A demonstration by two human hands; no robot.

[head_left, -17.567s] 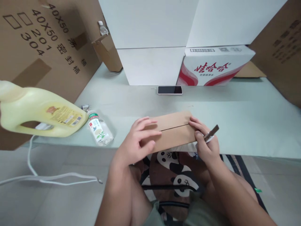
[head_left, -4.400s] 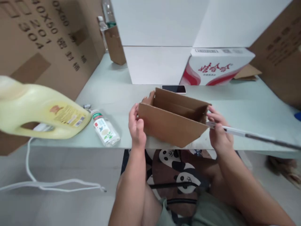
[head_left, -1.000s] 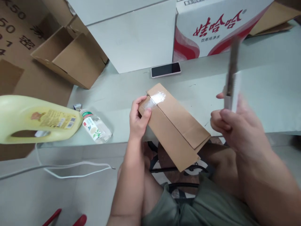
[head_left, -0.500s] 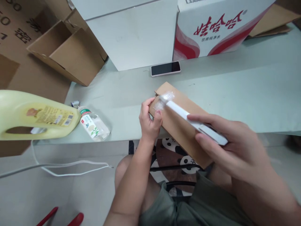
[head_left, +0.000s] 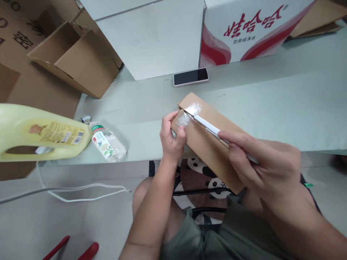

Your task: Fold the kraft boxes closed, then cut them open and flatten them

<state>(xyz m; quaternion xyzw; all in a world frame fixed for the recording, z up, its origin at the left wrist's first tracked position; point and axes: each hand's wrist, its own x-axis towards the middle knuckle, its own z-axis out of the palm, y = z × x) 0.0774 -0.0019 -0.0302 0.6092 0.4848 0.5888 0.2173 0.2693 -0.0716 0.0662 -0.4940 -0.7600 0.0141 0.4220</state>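
Observation:
A brown cardboard box (head_left: 214,151) lies slanted over the table's front edge, its near end above my lap. My left hand (head_left: 173,135) grips its far left corner, the thumb on top. Clear tape (head_left: 193,108) crosses the seam at that end. In my right hand (head_left: 262,162) is a white utility knife (head_left: 207,124), held between thumb and fingers. Its tip is at the seam beside the tape; the handle's rear is partly hidden by my fingers.
A phone (head_left: 191,77) lies behind the box, before white cartons (head_left: 154,43). To the left are a clear bottle (head_left: 108,142), a large yellow jug (head_left: 48,133) and an open cardboard box (head_left: 78,61). A white cable (head_left: 89,187) hangs below the table edge.
My right hand has turned and lowered the utility knife, so it lies along the seam with its tip at the tape. My left hand keeps its hold on the box.

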